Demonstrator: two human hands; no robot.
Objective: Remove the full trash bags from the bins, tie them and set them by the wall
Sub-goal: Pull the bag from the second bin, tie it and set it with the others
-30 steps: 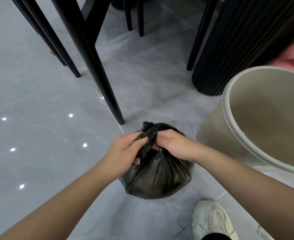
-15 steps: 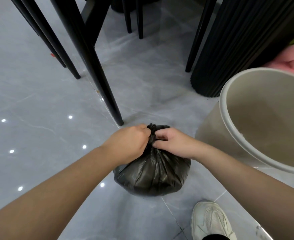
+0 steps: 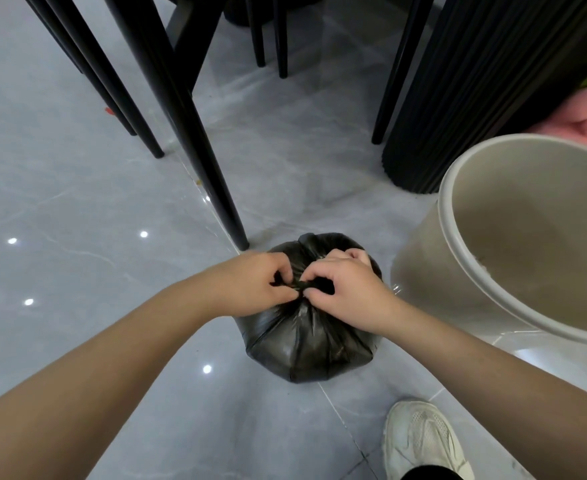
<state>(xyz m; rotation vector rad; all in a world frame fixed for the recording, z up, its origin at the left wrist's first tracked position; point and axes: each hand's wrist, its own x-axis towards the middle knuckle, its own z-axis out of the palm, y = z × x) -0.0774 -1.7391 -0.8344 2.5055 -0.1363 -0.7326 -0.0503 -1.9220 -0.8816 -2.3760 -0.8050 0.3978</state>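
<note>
The bulging black plastic trash bag (image 3: 306,341) sits on the glossy grey tiled floor (image 3: 77,202), just beside the empty beige round plastic bin (image 3: 420,271). The left hand (image 3: 254,284) and right hand (image 3: 340,289) both pinch its twisted neck on top, fingers curled closed. A slanted black chair leg (image 3: 195,140) stands just beyond.

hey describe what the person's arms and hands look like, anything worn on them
Both arms are bare as far up as the frame shows, with no sleeves in view. The left hand and right hand have no gloves, and no rings, watch or bracelet can be seen on the fingers or wrists. The nails look short and unpainted where they show. No markings are visible on either forearm.
</note>
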